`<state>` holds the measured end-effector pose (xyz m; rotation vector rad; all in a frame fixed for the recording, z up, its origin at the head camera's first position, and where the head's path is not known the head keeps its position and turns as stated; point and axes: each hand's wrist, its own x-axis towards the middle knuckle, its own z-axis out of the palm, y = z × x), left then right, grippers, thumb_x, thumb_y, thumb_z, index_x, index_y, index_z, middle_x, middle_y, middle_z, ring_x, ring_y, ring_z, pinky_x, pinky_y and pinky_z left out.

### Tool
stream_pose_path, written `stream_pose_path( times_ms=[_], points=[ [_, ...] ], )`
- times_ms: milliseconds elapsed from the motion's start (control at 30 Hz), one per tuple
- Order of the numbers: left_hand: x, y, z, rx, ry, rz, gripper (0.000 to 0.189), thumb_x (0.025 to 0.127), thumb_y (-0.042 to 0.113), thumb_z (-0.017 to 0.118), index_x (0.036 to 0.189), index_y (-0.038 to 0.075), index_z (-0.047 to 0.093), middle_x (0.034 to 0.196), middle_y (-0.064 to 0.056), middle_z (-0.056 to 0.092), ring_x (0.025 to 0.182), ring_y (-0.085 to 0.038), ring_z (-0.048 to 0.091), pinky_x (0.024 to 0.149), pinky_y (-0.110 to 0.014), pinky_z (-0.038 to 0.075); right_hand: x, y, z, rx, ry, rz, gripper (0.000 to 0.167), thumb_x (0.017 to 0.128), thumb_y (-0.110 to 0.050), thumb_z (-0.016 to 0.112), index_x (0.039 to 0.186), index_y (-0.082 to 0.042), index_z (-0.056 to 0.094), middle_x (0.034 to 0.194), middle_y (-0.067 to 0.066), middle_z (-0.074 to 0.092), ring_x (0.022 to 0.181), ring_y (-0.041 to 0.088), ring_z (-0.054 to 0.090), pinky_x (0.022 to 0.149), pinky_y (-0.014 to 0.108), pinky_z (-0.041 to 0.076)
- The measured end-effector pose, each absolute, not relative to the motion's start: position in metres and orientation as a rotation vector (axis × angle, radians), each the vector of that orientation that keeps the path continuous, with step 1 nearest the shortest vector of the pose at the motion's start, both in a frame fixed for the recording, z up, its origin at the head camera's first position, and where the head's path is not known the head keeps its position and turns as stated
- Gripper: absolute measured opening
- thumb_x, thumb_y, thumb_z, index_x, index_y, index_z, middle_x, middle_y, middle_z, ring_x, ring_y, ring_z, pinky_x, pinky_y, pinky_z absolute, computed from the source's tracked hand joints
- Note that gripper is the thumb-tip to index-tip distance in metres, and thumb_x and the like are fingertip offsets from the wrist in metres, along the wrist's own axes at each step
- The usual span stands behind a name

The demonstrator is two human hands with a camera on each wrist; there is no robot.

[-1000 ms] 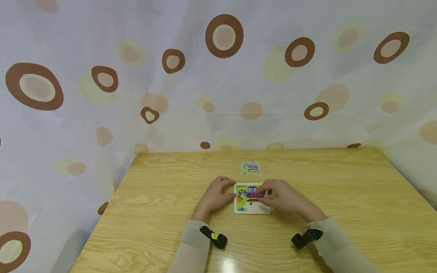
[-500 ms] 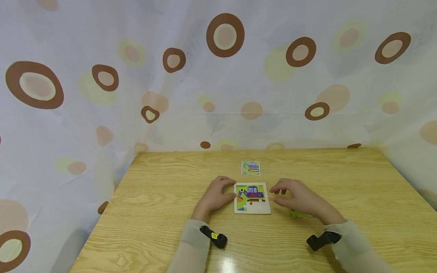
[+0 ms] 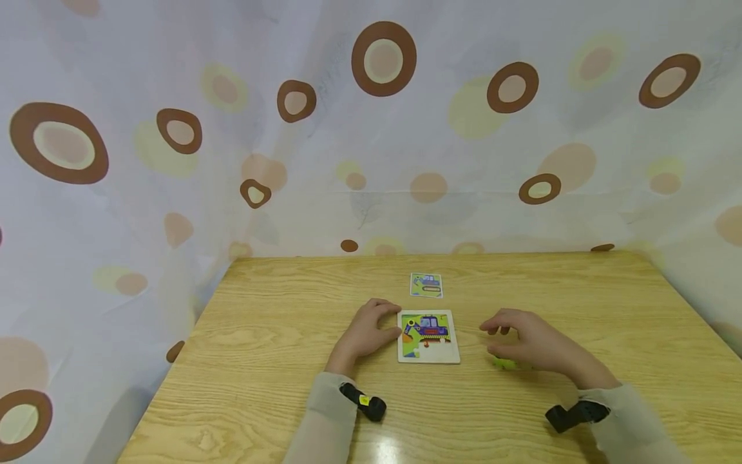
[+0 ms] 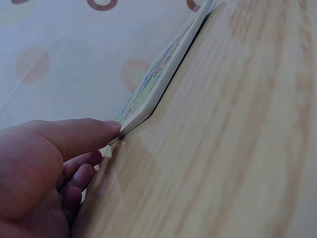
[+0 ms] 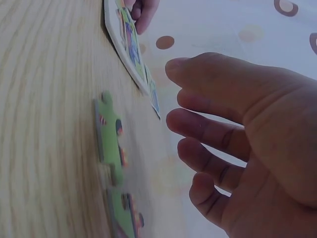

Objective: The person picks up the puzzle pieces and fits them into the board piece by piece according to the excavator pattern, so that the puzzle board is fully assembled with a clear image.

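Note:
A square jigsaw board point(image 3: 442, 354) with a white frame lies on the table. Its picture is a blue excavator on green, and the lower right part shows bare white backing. My left hand point(image 3: 366, 332) rests at the board's left side, with the thumb point(image 4: 106, 130) straight against the frame edge. To the right of the board hovers my right hand point(image 3: 530, 340), fingers loosely bent and nothing between them. Close by it lie green jigsaw pieces point(image 3: 504, 363), partly hidden by that hand. The right wrist view shows two of them, a nearer piece point(image 5: 121, 213) and a farther piece point(image 5: 109, 134).
Behind the board lies a small picture card point(image 3: 426, 285) with the same excavator. The wooden table point(image 3: 278, 322) ends at a patterned curtain point(image 3: 313, 148) at the back and sides. Both wrists wear black camera bands.
My right hand has drawn back from the board toward the right, over the green pieces. The blue piece it was touching now sits in the board. My left hand has stayed put.

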<state>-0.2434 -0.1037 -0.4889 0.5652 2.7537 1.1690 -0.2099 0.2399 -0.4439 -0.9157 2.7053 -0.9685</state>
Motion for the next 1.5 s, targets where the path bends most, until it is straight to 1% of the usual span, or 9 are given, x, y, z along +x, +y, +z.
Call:
stream_pose_path(
  times_ms=[133, 333, 467, 567, 833, 1033, 1200, 1333, 1500],
  points=[
    [-0.245, -0.104, -0.489, 0.563, 2.763, 1.162, 0.042, 0.093, 0.022, 0.07, 0.133, 0.013, 0.062, 0.136, -0.006, 0.05, 0.129, -0.027, 0.044, 0.11, -0.043, 0.034, -0.209, 0.247, -0.445, -0.937, 2.711, -0.934, 0.035, 0.089, -0.025, 0.075, 0.119, -0.007, 0.068, 0.107, -0.002, 0.065, 0.093, 0.019, 0.058, 0.076, 0.035, 0.052],
    [-0.245, -0.103, -0.488, 0.549, 2.755, 1.182, 0.042, 0.092, 0.021, 0.071, 0.133, 0.012, 0.063, 0.135, -0.006, 0.05, 0.129, -0.027, 0.044, 0.11, -0.043, 0.034, -0.205, 0.255, -0.449, -0.976, 2.699, -0.88, 0.038, 0.088, -0.025, 0.076, 0.12, -0.005, 0.068, 0.104, -0.005, 0.063, 0.089, 0.011, 0.057, 0.072, 0.031, 0.052],
    [-0.244, -0.103, -0.487, 0.546, 2.757, 1.184, 0.042, 0.092, 0.021, 0.071, 0.132, 0.012, 0.063, 0.135, -0.006, 0.05, 0.129, -0.027, 0.044, 0.11, -0.044, 0.034, -0.204, 0.259, -0.453, -0.965, 2.698, -0.857, 0.042, 0.087, -0.027, 0.077, 0.121, -0.005, 0.067, 0.101, -0.007, 0.061, 0.084, 0.007, 0.054, 0.068, 0.028, 0.05],
    [-0.244, -0.103, -0.486, 0.547, 2.761, 1.184, 0.042, 0.092, 0.021, 0.071, 0.132, 0.012, 0.063, 0.135, -0.006, 0.05, 0.129, -0.028, 0.044, 0.11, -0.044, 0.035, -0.204, 0.261, -0.455, -0.96, 2.701, -0.838, 0.044, 0.086, -0.028, 0.078, 0.122, -0.005, 0.067, 0.098, -0.008, 0.06, 0.081, 0.007, 0.052, 0.067, 0.027, 0.048],
    [-0.244, -0.102, -0.487, 0.543, 2.759, 1.181, 0.042, 0.092, 0.021, 0.071, 0.132, 0.013, 0.063, 0.136, -0.006, 0.05, 0.13, -0.028, 0.044, 0.11, -0.044, 0.035, -0.203, 0.264, -0.456, -0.972, 2.633, -0.876, 0.038, 0.087, -0.025, 0.077, 0.12, -0.007, 0.068, 0.099, -0.006, 0.059, 0.08, 0.008, 0.05, 0.067, 0.028, 0.048],
    [-0.244, -0.103, -0.488, 0.535, 2.764, 1.159, 0.042, 0.092, 0.021, 0.07, 0.133, 0.014, 0.063, 0.136, -0.005, 0.05, 0.13, -0.026, 0.044, 0.11, -0.043, 0.035, -0.204, 0.264, -0.459, -0.966, 2.604, -0.903, 0.038, 0.087, -0.025, 0.077, 0.12, -0.007, 0.068, 0.1, -0.006, 0.06, 0.08, 0.007, 0.05, 0.067, 0.027, 0.049],
    [-0.243, -0.103, -0.489, 0.532, 2.759, 1.154, 0.042, 0.093, 0.021, 0.07, 0.134, 0.014, 0.062, 0.137, -0.005, 0.049, 0.131, -0.026, 0.043, 0.111, -0.043, 0.034, -0.203, 0.263, -0.461, -0.973, 2.613, -0.921, 0.034, 0.089, -0.023, 0.076, 0.118, -0.007, 0.069, 0.097, -0.007, 0.059, 0.077, 0.006, 0.05, 0.065, 0.026, 0.048],
    [-0.243, -0.103, -0.489, 0.535, 2.755, 1.162, 0.043, 0.093, 0.022, 0.07, 0.134, 0.014, 0.062, 0.138, -0.005, 0.049, 0.131, -0.026, 0.043, 0.111, -0.043, 0.034, -0.202, 0.26, -0.459, -0.993, 2.636, -0.947, 0.031, 0.089, -0.021, 0.075, 0.116, -0.009, 0.07, 0.096, -0.008, 0.059, 0.076, 0.006, 0.052, 0.064, 0.026, 0.049],
    [-0.243, -0.103, -0.49, 0.532, 2.748, 1.177, 0.042, 0.093, 0.022, 0.07, 0.134, 0.014, 0.062, 0.137, -0.004, 0.049, 0.131, -0.026, 0.043, 0.111, -0.043, 0.034, -0.202, 0.255, -0.456, -0.99, 2.643, -0.969, 0.03, 0.088, -0.02, 0.077, 0.116, -0.011, 0.07, 0.098, -0.008, 0.059, 0.077, 0.008, 0.053, 0.064, 0.026, 0.05]
  ],
)
